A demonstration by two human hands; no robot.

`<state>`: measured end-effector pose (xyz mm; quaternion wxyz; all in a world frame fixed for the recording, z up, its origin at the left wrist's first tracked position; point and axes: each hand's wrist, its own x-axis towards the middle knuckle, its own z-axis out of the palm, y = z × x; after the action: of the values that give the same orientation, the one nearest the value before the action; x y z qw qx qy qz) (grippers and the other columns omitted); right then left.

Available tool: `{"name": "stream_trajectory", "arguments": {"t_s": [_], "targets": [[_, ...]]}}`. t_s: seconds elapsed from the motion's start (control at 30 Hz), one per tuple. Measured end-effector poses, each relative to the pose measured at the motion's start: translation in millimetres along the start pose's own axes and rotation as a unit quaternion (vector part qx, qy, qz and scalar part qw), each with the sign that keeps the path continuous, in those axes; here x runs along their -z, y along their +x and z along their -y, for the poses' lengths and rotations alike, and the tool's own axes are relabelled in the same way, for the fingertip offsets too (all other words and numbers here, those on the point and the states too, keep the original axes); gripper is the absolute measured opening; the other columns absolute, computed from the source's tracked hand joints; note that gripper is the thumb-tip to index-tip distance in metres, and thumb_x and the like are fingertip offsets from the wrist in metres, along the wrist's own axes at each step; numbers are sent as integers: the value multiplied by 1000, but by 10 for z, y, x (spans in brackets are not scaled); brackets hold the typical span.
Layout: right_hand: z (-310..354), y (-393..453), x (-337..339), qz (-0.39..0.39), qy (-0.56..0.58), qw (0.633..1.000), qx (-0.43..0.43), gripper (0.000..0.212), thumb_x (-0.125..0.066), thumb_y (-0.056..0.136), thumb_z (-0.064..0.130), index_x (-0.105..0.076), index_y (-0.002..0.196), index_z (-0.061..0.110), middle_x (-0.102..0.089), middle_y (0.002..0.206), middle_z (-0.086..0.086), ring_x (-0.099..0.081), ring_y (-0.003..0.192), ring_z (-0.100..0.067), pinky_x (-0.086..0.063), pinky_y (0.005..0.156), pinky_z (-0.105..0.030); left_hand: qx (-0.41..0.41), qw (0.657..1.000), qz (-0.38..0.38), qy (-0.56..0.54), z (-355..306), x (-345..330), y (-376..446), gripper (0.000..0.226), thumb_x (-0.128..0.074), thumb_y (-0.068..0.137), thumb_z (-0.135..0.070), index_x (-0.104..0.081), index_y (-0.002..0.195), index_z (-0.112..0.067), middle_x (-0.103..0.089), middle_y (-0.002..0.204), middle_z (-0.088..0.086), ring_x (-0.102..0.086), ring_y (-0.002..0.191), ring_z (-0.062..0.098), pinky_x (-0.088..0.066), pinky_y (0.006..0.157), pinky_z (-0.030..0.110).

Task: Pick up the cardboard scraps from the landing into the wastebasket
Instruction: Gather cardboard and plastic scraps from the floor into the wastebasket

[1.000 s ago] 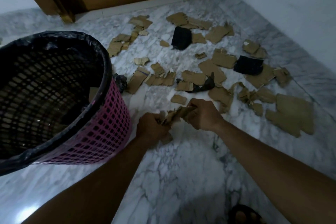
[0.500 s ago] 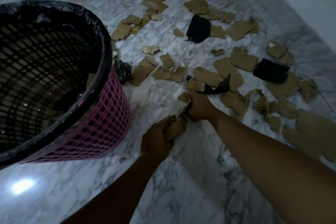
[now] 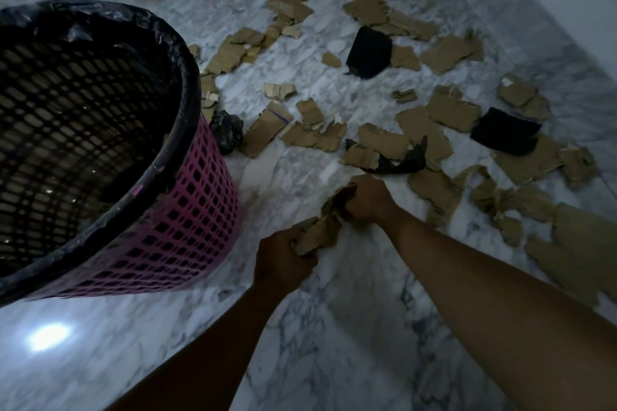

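Wastebasket (image 3: 187, 237): pink mesh, black liner, at 9 o'clock, standing on marble floor (image 3: 334, 327).
Left hand (image 3: 282, 260): at 6 o'clock, just right of wastebasket; fingers curled tight round a bunch of cardboard scraps (image 3: 317, 233).
Right hand (image 3: 367, 198): just beyond left hand; fingers closed on the far end of the same bunch.
Loose scraps (image 3: 437, 130): spread over floor, 12 to 3 o'clock.
Black pieces (image 3: 369, 52): among scraps, 12 to 2 o'clock.
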<state>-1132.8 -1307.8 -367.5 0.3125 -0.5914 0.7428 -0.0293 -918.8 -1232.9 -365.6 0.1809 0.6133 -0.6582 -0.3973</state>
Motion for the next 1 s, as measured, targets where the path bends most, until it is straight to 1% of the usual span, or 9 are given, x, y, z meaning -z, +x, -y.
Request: {"name": "stream_trajectory", "arguments": {"t_s": [0.1, 0.2, 0.3, 0.43, 0.5, 0.57, 0.7, 0.83, 1.0], "targets": [[-69, -81, -10, -17, -5, 1000, 12, 29, -65, 87, 33, -61, 101, 9, -64, 110, -15, -60, 100, -36, -32, 71, -28, -20, 1000, 0, -17, 21, 61, -62, 50, -83, 70, -11, -75, 118, -24, -78, 105, -1, -74, 90, 15, -60, 77, 25], [-111, -252, 93, -46, 35, 998, -11, 30, -67, 88, 25, -48, 68, 13, -56, 75, -4, -54, 70, -27, -27, 55, -26, -36, 999, -1, -33, -19, 118, -135, 48, -82, 71, -8, -75, 116, -22, -78, 105, 1, -74, 90, 15, -60, 77, 28], [4, -455, 356, -65, 72, 995, -23, 39, -64, 90, 23, -40, 62, 14, -44, 61, -4, -38, 55, -21, -25, 48, -29, -33, 996, 29, -73, -230, 221, -162, 50, -78, 70, -1, -76, 115, -23, -79, 98, 3, -74, 75, 13, -56, 60, 22], [278, -755, 938, -139, 142, 979, -45, 22, -66, 91, 23, -58, 73, 12, -57, 70, -3, -52, 65, -19, -44, 71, -30, -13, 985, 60, -164, -806, 545, -157, 53, -75, 79, 4, -71, 122, -25, -77, 90, -1, -74, 62, 20, -60, 54, 28], [443, -941, 1258, -178, 210, 960, -48, 13, -68, 86, 21, -65, 82, 9, -65, 78, -9, -63, 74, -26, -55, 70, -38, -39, 981, 40, -187, -1122, 770, -177, 49, -75, 79, 6, -72, 119, -21, -76, 87, -5, -73, 59, 22, -61, 54, 32], [612, -1080, 1546, -206, 227, 951, -33, 15, -68, 84, 19, -68, 91, 6, -69, 87, -16, -66, 85, -35, -55, 72, -40, -69, 979, 17, -193, -1410, 1001, -206, 35, -77, 78, 5, -75, 107, -14, -75, 80, 0, -72, 57, 22, -62, 54, 35], [1180, -1397, 2146, -206, 242, 948, 5, 19, -71, 85, 23, -71, 101, 12, -72, 95, -13, -68, 90, -32, -57, 79, -47, -145, 975, -36, -165, -1891, 1651, -299, 28, -78, 79, -3, -72, 101, -20, -74, 73, 0, -72, 53, 19, -61, 52, 34], [1876, -1628, 2550, -185, 276, 941, 62, 20, -75, 85, 21, -69, 104, 23, -72, 99, -2, -67, 88, -20, -59, 85, -45, -173, 968, -126, -128, -2066, 2423, -431, 19, -82, 75, -10, -72, 90, -17, -71, 67, -5, -68, 52, 5, -52, 48, 21], [2769, -1707, 2476, -113, 268, 949, 125, 23, -66, 91, 13, -67, 113, 13, -69, 103, -11, -66, 96, -33, -57, 83, -48, -147, 969, -184, -70, -1804, 3273, -571, 38, -84, 74, -18, -74, 108, -31, -70, 82, -21, -62, 70, -16, -44, 60, 2]]}}
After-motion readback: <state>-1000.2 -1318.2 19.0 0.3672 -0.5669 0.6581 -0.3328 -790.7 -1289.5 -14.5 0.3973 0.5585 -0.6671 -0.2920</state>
